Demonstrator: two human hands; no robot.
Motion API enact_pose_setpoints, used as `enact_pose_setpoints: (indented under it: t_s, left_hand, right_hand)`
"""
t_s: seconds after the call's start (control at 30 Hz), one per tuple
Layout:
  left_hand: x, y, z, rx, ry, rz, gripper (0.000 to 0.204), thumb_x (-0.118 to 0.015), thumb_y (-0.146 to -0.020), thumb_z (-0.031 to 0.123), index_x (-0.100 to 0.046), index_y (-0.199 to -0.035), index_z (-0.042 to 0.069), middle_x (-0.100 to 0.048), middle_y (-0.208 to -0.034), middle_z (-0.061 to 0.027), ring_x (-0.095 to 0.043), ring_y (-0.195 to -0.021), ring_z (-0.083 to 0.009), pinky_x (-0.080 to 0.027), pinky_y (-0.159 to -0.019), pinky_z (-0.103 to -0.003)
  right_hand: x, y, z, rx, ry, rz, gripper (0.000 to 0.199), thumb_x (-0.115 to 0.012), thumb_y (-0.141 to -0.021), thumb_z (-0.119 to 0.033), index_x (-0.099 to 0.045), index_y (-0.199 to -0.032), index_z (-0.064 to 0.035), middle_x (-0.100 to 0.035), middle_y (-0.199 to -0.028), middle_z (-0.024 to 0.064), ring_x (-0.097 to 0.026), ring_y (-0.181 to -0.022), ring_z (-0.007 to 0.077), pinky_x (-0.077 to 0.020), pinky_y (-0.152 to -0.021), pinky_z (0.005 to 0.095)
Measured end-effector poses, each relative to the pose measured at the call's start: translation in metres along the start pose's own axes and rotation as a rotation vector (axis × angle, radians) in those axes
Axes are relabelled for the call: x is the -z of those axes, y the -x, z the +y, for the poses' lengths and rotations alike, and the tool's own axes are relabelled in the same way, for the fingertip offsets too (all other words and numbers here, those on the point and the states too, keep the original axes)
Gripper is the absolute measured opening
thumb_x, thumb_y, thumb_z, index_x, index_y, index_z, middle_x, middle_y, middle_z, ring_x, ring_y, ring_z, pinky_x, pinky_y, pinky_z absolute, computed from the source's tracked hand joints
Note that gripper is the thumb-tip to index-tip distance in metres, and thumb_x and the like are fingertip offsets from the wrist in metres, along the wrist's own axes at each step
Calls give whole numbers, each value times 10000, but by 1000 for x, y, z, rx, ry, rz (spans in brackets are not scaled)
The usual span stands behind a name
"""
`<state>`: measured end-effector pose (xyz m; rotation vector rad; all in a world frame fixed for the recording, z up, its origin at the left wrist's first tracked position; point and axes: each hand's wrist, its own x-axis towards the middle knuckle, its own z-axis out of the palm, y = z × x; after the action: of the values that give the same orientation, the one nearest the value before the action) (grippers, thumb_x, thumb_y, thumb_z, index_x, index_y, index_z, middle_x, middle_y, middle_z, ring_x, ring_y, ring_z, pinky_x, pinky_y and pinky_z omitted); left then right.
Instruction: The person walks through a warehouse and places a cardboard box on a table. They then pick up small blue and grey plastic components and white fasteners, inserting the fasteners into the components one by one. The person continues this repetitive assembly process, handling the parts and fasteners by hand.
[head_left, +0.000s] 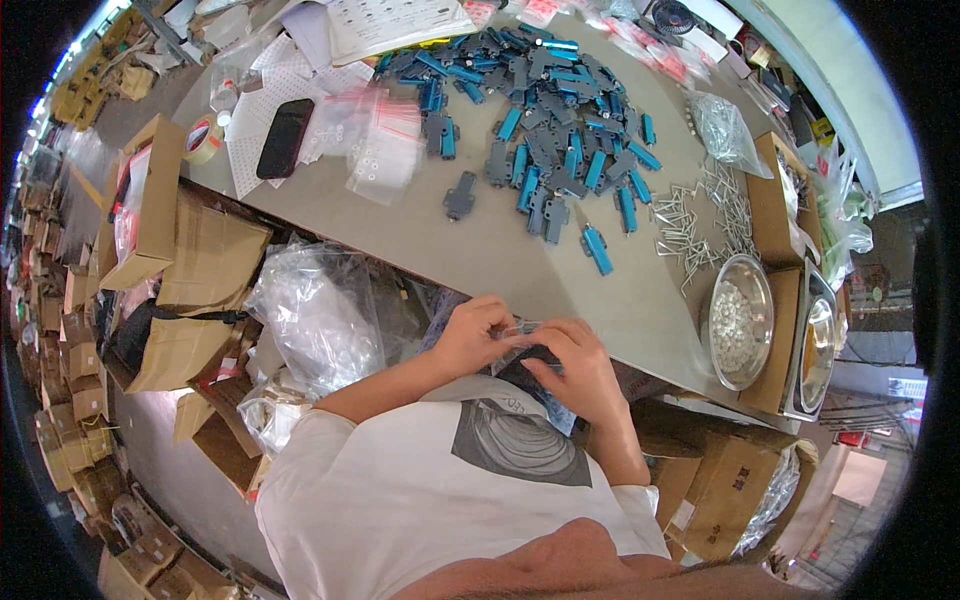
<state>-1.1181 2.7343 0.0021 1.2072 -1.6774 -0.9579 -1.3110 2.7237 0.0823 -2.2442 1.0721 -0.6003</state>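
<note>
Close to my body, at the table's front edge, my left hand (474,336) and my right hand (578,366) are together, fingers closed on a small clear plastic bag (520,329). My fingers cover much of the bag, so I cannot make out what is in it. Beyond my hands, a large heap of small blue and dark grey latch-like parts (560,105) spreads over the grey table (400,235). One blue part (597,249) lies apart at the near side of the heap, and a grey one (460,196) lies to the left.
Small clear zip bags (385,150) and a dark phone (285,139) lie at the left, near a tape roll (204,139). At the right are bent metal L-shaped rods (690,225) and a steel bowl (718,352) of white pieces. Cardboard boxes (165,250) stand beside the table.
</note>
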Motion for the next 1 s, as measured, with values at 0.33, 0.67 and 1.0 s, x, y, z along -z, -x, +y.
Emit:
enact_pose_setpoints:
  t_s: [0.33, 0.67, 1.0]
  left_hand:
    - [-8, -4, 2, -295, -337, -36, 657, -754, -673, 167, -466, -1246, 25, -538, -1125, -174, -499, -1072, -367, -411, -926, -408]
    - [-12, -1, -13, 368, 680, -503, 735, -753, -743, 146, -361, -1354, 33, -525, -1104, -76, -503, -1029, -174, -407, -915, -313]
    - [-26, 3, -34, 666, 1262, -469, 674, -718, -772, 228, -400, -1314, -16, -526, -1032, -46, -517, -981, -148, -427, -884, -300]
  right_hand:
    - [-8, -2, 9, 172, 136, -159, 341, -731, -718, -266, -669, -1014, -109, -631, -986, 107, -579, -857, 294, -447, -829, 412]
    - [7, -62, 109, -256, 322, 291, 417, -642, -743, -78, -555, -1150, -47, -597, -1085, 188, -610, -927, 354, -497, -773, 436]
    - [4, -62, 112, -380, 285, 44, 510, -651, -699, -43, -500, -1183, -105, -592, -1010, 179, -610, -885, 332, -490, -785, 397]
